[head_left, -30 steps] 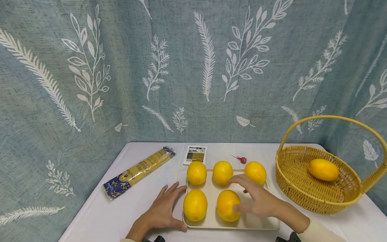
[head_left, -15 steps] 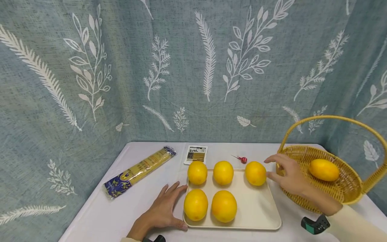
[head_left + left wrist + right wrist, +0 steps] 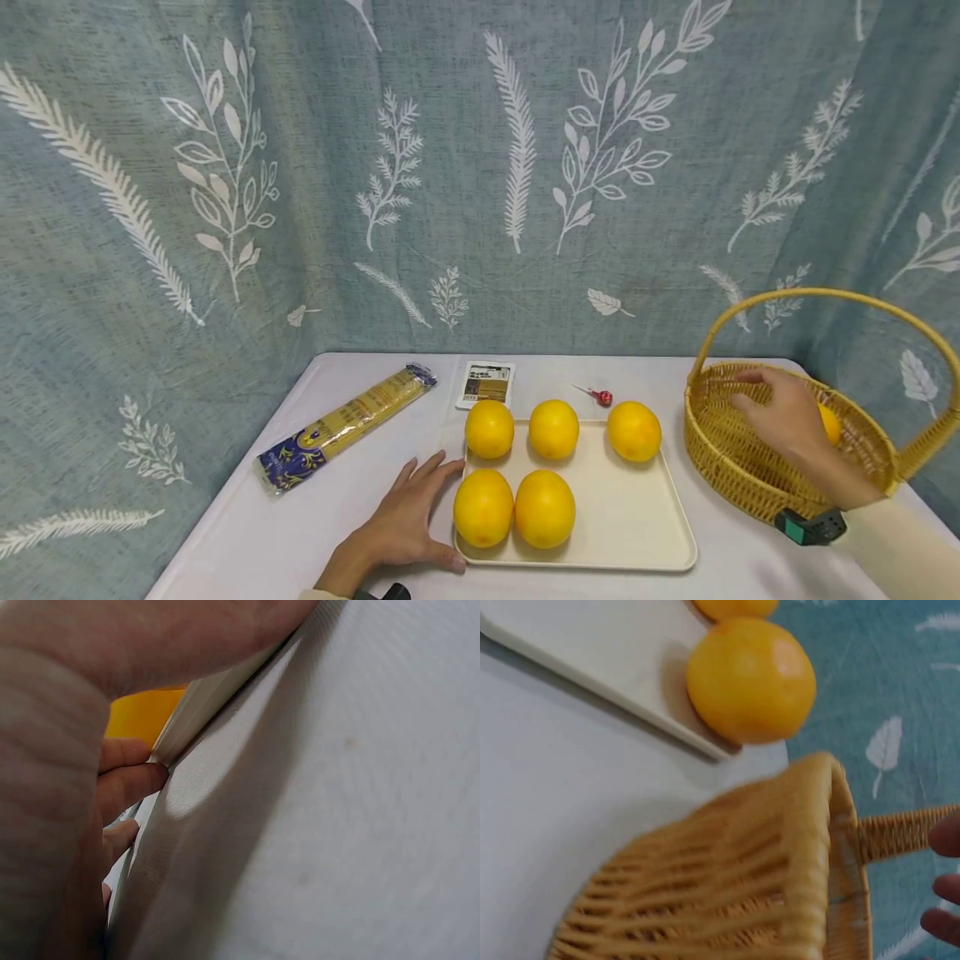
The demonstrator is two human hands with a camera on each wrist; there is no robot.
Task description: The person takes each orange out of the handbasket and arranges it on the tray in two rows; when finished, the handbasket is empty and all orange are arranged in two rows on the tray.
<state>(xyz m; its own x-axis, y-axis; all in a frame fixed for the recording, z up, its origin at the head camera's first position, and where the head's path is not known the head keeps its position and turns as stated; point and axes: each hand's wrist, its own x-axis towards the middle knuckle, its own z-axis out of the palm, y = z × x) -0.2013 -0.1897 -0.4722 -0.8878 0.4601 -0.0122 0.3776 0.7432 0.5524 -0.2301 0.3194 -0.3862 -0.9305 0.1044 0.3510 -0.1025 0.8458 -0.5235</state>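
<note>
Several round yellow-orange fruits, orange-like, sit on a cream tray (image 3: 637, 521): a back row with one at the right corner (image 3: 634, 431), and a front-left fruit (image 3: 483, 508) against a second front fruit (image 3: 545, 509). My left hand (image 3: 408, 521) rests at the tray's left edge, fingers spread and thumb at the near corner; its fingers (image 3: 135, 780) touch the tray's side in the left wrist view. My right hand (image 3: 783, 417) hovers over the wicker basket (image 3: 720, 458), fingers loosely bent, holding nothing visible. It partly hides the basket's yellow-orange fruit (image 3: 831, 423).
A long noodle packet (image 3: 345, 425) lies at the left. Behind the tray are a small white packet (image 3: 486, 383) and a red lollipop (image 3: 603, 397). The basket's tall handle (image 3: 825, 292) arches over it. A leaf-patterned curtain (image 3: 480, 167) surrounds the table.
My right hand has gone from over the tray rightward to above the basket. The second front fruit has shifted left against its neighbour. The left hand stays in place.
</note>
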